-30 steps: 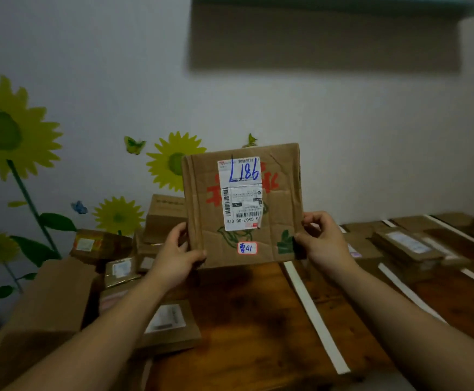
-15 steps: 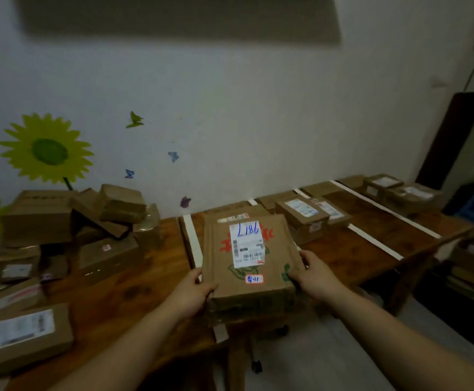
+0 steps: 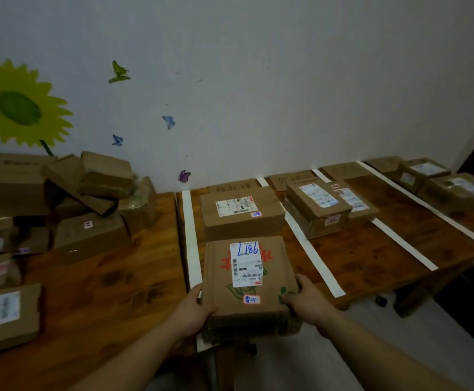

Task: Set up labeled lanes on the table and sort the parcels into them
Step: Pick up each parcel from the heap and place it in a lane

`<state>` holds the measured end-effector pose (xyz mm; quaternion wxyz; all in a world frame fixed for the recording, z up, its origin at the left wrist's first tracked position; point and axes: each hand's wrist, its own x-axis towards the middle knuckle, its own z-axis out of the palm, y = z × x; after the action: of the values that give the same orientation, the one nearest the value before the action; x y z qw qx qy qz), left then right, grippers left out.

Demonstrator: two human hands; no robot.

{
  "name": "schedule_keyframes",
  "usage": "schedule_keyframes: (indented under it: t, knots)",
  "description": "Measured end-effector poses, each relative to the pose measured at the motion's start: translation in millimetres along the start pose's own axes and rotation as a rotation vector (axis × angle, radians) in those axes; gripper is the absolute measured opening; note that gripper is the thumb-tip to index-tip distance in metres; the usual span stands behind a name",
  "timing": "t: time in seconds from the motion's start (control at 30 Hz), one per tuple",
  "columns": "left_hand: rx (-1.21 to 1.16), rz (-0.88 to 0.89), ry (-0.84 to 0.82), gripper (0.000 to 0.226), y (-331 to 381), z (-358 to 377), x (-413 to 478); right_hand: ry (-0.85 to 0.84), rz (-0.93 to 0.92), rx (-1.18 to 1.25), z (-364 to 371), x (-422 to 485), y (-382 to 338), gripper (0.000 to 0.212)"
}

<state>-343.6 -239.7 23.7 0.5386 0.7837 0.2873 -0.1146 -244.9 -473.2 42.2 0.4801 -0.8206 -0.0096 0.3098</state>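
Just right of the long white tape strip (image 3: 189,238) on the brown wooden table (image 3: 117,292), the flat brown cardboard parcel with a white label marked L186 (image 3: 248,280) lies in the first lane. The left hand (image 3: 196,309) and right hand (image 3: 307,300) each grip a near corner. Lanes look taped and partly filled. Left of that strip, a heap of brown cardboard boxes (image 3: 89,235) waits unsorted, so I'd judge much remains.

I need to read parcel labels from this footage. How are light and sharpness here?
Head view: dim, bluish light, no glare. Head view, centre: the held parcel carries a label whose big blue handwriting reads, its fine print too soft. Head view, left edge: the near parcel is blurred.
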Motion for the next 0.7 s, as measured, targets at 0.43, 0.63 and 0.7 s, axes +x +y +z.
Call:
schedule_keyframes:
  t: [0.43,0.63,0.7]
  knots:
    - [0.037,-0.086,0.212,0.072,5.4,35.3,32.7,-0.224,-0.263,-0.267,-18.7,91.7,5.4,0.036]
    - [0.164,-0.084,0.244,0.069,29.7,10.2,30.7,-0.302,-0.289,-0.635,-26.3,98.8,-24.7,0.069]
    - [0.223,-0.100,0.313,0.072,34.6,-15.7,21.8,-0.222,-0.312,-0.610,-22.9,96.1,-50.7,0.066]
